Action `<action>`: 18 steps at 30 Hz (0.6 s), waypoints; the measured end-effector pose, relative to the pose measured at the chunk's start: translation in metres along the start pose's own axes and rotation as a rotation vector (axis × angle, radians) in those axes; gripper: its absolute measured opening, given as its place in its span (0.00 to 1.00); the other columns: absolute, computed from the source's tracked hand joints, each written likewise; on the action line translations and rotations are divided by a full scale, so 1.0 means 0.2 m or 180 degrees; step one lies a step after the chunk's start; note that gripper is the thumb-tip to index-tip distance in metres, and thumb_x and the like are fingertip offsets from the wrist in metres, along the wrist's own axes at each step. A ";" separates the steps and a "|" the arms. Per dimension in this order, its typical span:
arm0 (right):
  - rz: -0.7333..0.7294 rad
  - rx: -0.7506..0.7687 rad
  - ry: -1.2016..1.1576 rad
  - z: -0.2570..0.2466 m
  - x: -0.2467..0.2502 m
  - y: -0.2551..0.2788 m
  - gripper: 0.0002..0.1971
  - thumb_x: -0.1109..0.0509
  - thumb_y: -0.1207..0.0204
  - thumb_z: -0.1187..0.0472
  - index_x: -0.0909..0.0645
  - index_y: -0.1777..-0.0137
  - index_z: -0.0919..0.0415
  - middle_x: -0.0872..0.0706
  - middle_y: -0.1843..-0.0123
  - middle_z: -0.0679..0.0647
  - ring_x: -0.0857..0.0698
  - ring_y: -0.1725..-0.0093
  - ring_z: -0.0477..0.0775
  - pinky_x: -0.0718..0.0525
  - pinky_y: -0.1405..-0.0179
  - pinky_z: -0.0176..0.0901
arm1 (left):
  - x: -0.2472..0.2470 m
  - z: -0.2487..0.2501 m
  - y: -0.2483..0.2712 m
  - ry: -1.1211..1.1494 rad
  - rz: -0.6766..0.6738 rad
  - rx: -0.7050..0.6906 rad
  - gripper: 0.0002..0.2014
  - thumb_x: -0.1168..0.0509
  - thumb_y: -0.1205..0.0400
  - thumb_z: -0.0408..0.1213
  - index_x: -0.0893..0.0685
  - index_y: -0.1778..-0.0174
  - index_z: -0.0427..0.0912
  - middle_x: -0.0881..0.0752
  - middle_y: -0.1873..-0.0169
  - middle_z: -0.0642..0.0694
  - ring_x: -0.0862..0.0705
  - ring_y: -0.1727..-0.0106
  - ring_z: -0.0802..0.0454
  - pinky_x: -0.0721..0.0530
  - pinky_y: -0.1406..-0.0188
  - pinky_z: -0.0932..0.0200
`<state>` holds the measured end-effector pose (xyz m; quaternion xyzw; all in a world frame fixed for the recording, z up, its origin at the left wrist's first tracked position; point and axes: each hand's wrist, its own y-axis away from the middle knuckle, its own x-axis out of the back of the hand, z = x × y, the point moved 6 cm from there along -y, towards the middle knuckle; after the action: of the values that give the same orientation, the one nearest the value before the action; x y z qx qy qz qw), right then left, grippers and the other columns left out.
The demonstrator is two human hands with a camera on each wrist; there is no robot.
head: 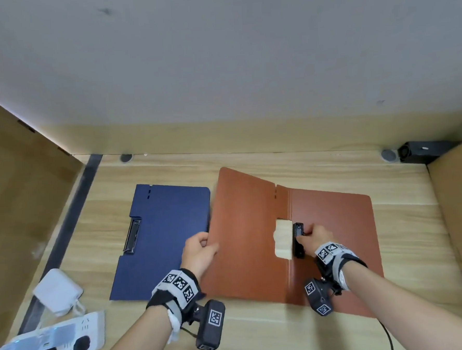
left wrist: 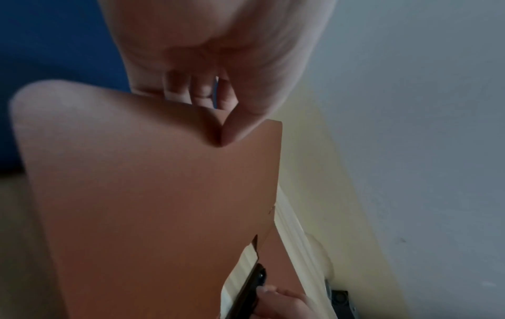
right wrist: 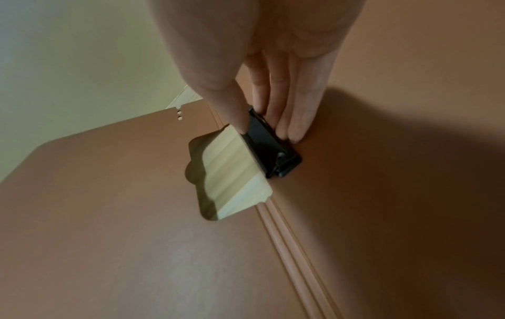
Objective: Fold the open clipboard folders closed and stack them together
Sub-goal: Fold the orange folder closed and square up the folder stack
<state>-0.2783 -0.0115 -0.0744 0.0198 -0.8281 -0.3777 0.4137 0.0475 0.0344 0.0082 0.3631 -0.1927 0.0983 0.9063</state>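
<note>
Light wood-grain desk, set against a grey wall; carries 2 folders.

Brown leather-look clipboard folder, open, lying right of the desk's centre toward the front edge. Its right panel lies flat; its left cover is raised off the desk and bows slightly. Likely light, with semi-stiff covers that flex under a pinch and a smooth face that may slide on the wood; best taken at the free long edge of the cover while the spine side is held down.

Dark blue textured clipboard folder, already closed, lying flat left of the brown one, its long edge just beside the raised cover.

Left hand, thumb on top and fingers curled beneath, pinching the left edge of the raised brown cover.

Right hand, thumb and straight fingers bracketing the clip, fingertips pressing on the flat panel.

Black metal clip, fixed beside the brown folder's spine, next to a cut-out in the cover.
</note>
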 end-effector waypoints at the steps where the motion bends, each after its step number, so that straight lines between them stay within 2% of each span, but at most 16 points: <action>1: -0.0101 0.0065 -0.0089 -0.05 -0.04 0.01 0.10 0.29 0.28 0.60 0.20 0.48 0.60 0.13 0.55 0.56 0.16 0.59 0.54 0.19 0.67 0.42 | 0.05 0.01 0.00 0.0006 0.0003 -0.0123 0.05 0.32 0.22 0.29 0.12 0.56 0.43 0.09 0.60 0.47 0.09 0.54 0.44 0.11 0.48 0.45; 3: -0.0347 0.0257 -0.0273 -0.16 -0.11 0.05 0.11 0.29 0.27 0.60 0.19 0.47 0.63 0.13 0.53 0.58 0.17 0.59 0.55 0.21 0.63 0.42 | 0.15 0.02 -0.01 -0.0060 0.0058 -0.0239 0.05 0.31 0.21 0.30 0.13 0.55 0.44 0.09 0.58 0.47 0.10 0.53 0.44 0.12 0.45 0.43; 6: -0.0685 0.0464 -0.0611 -0.29 -0.20 0.09 0.15 0.27 0.27 0.56 0.20 0.43 0.63 0.12 0.49 0.60 0.13 0.49 0.62 0.16 0.44 0.53 | 0.29 0.05 -0.01 -0.0114 0.0131 -0.0326 0.06 0.30 0.23 0.34 0.13 0.51 0.44 0.10 0.54 0.45 0.11 0.51 0.45 0.13 0.43 0.42; 7: -0.0792 0.0514 -0.0702 -0.32 -0.21 0.11 0.16 0.27 0.26 0.55 0.21 0.43 0.62 0.12 0.48 0.60 0.13 0.47 0.62 0.16 0.41 0.56 | 0.32 0.08 0.00 -0.0152 0.0116 -0.0396 0.06 0.29 0.23 0.34 0.13 0.51 0.43 0.10 0.54 0.45 0.11 0.51 0.45 0.13 0.43 0.43; 9: -0.0884 0.0628 -0.0937 -0.39 -0.17 0.17 0.14 0.28 0.24 0.55 0.22 0.43 0.61 0.12 0.49 0.59 0.12 0.50 0.59 0.15 0.43 0.55 | 0.35 0.16 0.03 -0.0327 0.0002 -0.0546 0.02 0.30 0.25 0.32 0.14 0.58 0.43 0.10 0.62 0.47 0.11 0.57 0.47 0.12 0.50 0.49; 11: -0.0845 0.0759 -0.1075 -0.45 -0.08 0.23 0.12 0.31 0.21 0.56 0.23 0.43 0.61 0.12 0.50 0.60 0.14 0.55 0.55 0.15 0.47 0.51 | 0.33 0.26 0.09 -0.0560 -0.0152 -0.0807 0.07 0.31 0.26 0.33 0.19 0.69 0.44 0.17 0.75 0.53 0.17 0.68 0.50 0.18 0.61 0.55; 12: -0.0833 0.0848 -0.1100 -0.47 -0.02 0.26 0.11 0.32 0.20 0.56 0.22 0.43 0.62 0.12 0.50 0.61 0.14 0.56 0.54 0.15 0.47 0.51 | 0.31 0.31 0.12 -0.0746 -0.0158 -0.0975 0.09 0.32 0.26 0.36 0.22 0.72 0.44 0.21 0.78 0.54 0.20 0.71 0.51 0.22 0.64 0.56; 13: -0.0835 0.0933 -0.1120 -0.48 0.03 0.28 0.11 0.34 0.19 0.56 0.22 0.42 0.62 0.11 0.49 0.62 0.14 0.56 0.54 0.14 0.47 0.52 | 0.28 0.36 0.15 -0.0962 -0.0127 -0.1162 0.10 0.33 0.26 0.40 0.22 0.72 0.43 0.22 0.79 0.52 0.22 0.72 0.52 0.23 0.65 0.57; 15: -0.0793 0.1029 -0.1204 -0.49 0.15 0.31 0.12 0.36 0.17 0.54 0.20 0.41 0.62 0.11 0.48 0.63 0.14 0.57 0.54 0.14 0.47 0.53 | 0.19 0.45 0.21 -0.1233 -0.0080 -0.1501 0.13 0.35 0.24 0.48 0.18 0.70 0.43 0.17 0.76 0.49 0.18 0.69 0.52 0.20 0.64 0.56; 18: -0.0718 0.0995 -0.1423 -0.45 0.30 0.35 0.15 0.39 0.16 0.52 0.19 0.43 0.63 0.10 0.52 0.60 0.14 0.59 0.54 0.17 0.55 0.47 | 0.00 0.55 0.29 -0.1269 -0.0378 -0.1786 0.20 0.40 0.19 0.54 0.18 0.72 0.47 0.16 0.74 0.51 0.18 0.68 0.54 0.18 0.62 0.53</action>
<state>-0.2361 -0.0364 0.0452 0.0915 -0.9395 -0.2841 0.1684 -0.0019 -0.0015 0.1173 0.1224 -0.3640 -0.0842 0.9195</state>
